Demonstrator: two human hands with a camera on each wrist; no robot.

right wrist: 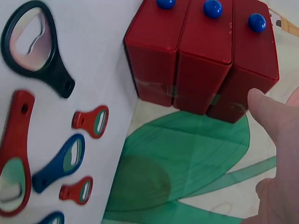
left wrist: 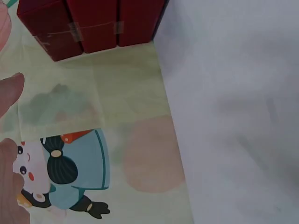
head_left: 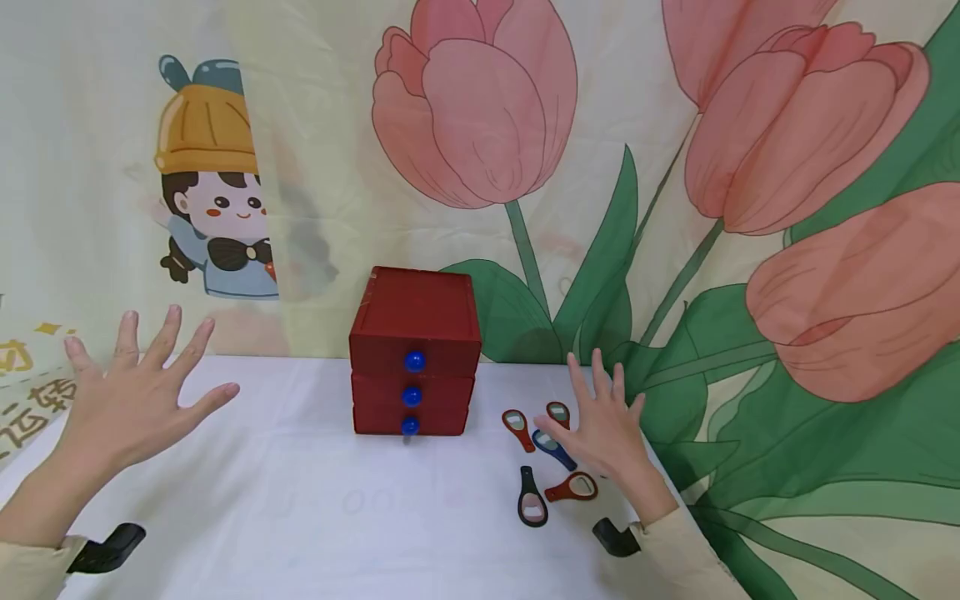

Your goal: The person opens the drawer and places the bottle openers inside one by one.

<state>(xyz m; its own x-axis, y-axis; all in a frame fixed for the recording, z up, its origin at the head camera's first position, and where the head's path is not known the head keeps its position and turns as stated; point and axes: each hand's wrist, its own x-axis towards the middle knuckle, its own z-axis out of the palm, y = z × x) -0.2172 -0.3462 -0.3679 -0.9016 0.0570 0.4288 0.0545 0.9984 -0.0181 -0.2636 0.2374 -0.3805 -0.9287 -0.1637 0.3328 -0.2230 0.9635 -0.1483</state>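
Observation:
My left hand [head_left: 131, 408] hovers with fingers spread at the left, touching nothing; in the left wrist view only some fingers [left wrist: 10, 93] show at the edge. My right hand [head_left: 609, 429] is held up, fingers apart, above the right part of the table, holding nothing. Beneath and beside it lie several bottle openers: a black one [head_left: 528, 492], a red one [head_left: 561, 492], another red one [head_left: 519, 433] and a blue one [head_left: 564, 457]. Partly behind the thumb is a further small opener [right wrist: 75, 190], red in the right wrist view. Between the hands stands a dark red three-drawer box [head_left: 382, 358].
The drawers have round blue knobs [head_left: 415, 361] and look pushed in. A white cloth covers the table [head_left: 300, 517]. Right behind the box hangs a curtain [head_left: 322, 167] printed with tulips and a cartoon child. Black straps [head_left: 108, 548] sit at both wrists.

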